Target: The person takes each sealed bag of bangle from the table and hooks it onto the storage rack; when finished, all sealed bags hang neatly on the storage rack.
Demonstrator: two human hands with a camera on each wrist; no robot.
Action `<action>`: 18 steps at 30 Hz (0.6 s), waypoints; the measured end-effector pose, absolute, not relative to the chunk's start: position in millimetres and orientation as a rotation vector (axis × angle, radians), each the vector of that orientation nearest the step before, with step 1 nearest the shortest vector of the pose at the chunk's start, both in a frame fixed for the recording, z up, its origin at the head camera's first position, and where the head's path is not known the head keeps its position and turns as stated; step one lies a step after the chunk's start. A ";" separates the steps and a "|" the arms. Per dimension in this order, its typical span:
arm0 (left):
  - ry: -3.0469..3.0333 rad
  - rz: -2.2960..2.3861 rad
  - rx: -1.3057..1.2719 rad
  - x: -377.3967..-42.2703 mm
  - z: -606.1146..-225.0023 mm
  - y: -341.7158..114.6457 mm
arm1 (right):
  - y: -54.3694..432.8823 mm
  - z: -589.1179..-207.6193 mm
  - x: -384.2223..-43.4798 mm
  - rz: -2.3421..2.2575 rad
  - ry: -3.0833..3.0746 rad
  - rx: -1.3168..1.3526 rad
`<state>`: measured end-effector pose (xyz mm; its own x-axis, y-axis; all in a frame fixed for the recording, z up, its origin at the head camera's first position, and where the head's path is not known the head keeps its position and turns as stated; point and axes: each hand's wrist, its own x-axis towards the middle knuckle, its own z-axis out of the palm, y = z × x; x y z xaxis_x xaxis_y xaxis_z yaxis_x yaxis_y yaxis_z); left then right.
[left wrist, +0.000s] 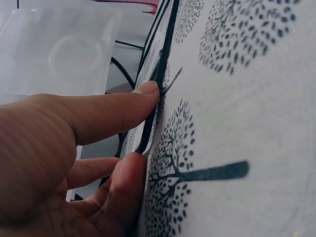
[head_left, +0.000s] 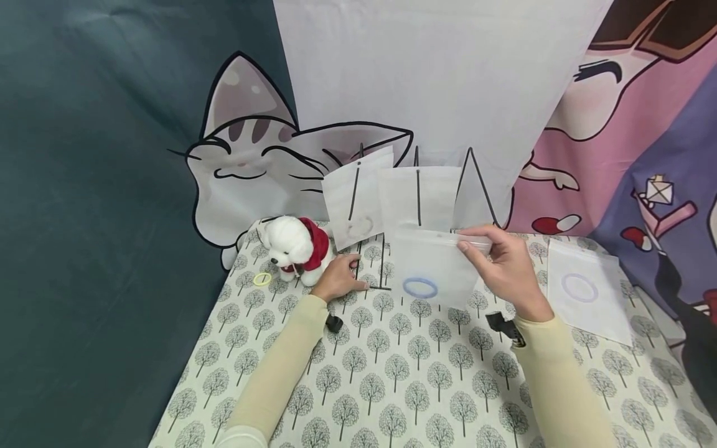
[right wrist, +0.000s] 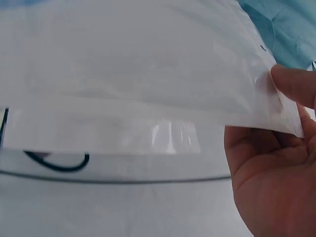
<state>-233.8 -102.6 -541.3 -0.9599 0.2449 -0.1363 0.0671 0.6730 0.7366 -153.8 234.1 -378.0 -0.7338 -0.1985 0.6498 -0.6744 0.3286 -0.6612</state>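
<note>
In the head view, my right hand (head_left: 506, 267) pinches the top right corner of a translucent zip bag (head_left: 442, 261) with a blue ring (head_left: 420, 296) inside. The right wrist view shows the thumb on one face of this bag (right wrist: 148, 69) and the fingers behind it. My left hand (head_left: 337, 278) is low at the table, gripping the base of a black wire rack (head_left: 381, 288). The thumb lies along the black wire (left wrist: 148, 129) in the left wrist view, fingertips on its other side. Two white bags hang on the rack, a left bag (head_left: 340, 194) and a middle bag (head_left: 399, 193).
A white plush dog (head_left: 294, 239) in a red garment sits left of the rack, with a yellow ring (head_left: 262, 284) beside it. On the right lies another bag (head_left: 605, 305) with a pale purple ring (head_left: 579, 301). A printed curtain (head_left: 448, 74) stands behind the tree-patterned tablecloth (head_left: 398, 398).
</note>
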 end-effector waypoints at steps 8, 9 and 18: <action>2.680 1.137 0.249 -233.3 -540.2 -101.8 | 210.0 -377.1 -163.9 1.415 -2.136 0.720; 2.684 1.130 0.251 -233.3 -540.0 -101.7 | 208.0 -377.0 -165.3 1.407 -2.139 0.709; 2.701 1.094 0.277 -234.6 -538.7 -100.4 | 197.8 -378.1 -172.7 1.325 -2.158 0.649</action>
<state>-234.6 -100.4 -538.7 -0.9595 0.2518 -0.1260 0.0932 0.7062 0.7019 -172.7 197.8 -378.1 -0.7493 -0.1270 0.6500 -0.6370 0.4066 -0.6549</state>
